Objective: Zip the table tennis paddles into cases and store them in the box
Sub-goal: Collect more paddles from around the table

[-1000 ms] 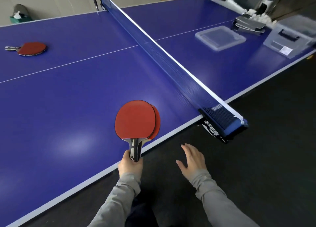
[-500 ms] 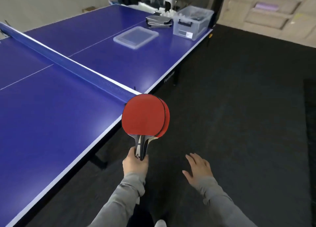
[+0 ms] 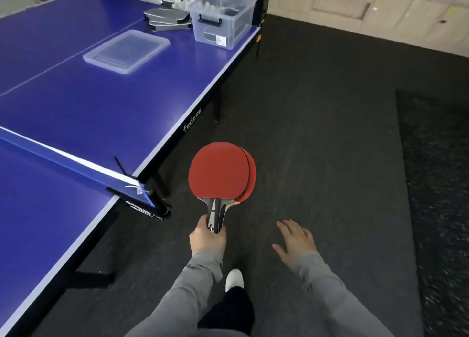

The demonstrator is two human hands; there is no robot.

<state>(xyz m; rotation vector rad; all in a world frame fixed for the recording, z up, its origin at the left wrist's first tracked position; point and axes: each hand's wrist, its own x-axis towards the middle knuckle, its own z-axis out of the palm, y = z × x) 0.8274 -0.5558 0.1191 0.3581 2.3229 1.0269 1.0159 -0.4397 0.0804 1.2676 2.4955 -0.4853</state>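
My left hand [image 3: 207, 240] grips the handles of two stacked red paddles [image 3: 219, 171], held upright over the dark floor beside the blue table [image 3: 101, 103]. My right hand [image 3: 295, 242] hangs free with fingers spread, holding nothing. At the table's far end stands a clear plastic box [image 3: 223, 17] with dark items and white balls inside. Its lid [image 3: 127, 51] lies flat on the table to the left. Several grey paddle cases [image 3: 167, 18] are stacked behind the lid, next to the box.
The net [image 3: 63, 159] and its black clamp [image 3: 149, 204] jut out at the table's edge to my left. Dark carpet floor [image 3: 317, 108] stretches ahead along the table side, with a darker mat [image 3: 436, 184] on the right. My white shoe [image 3: 234, 279] shows below.
I have turned right and walked along the table's side past the net. The box, lid and cases are closer. My left hand still holds both paddles; the right stays empty.
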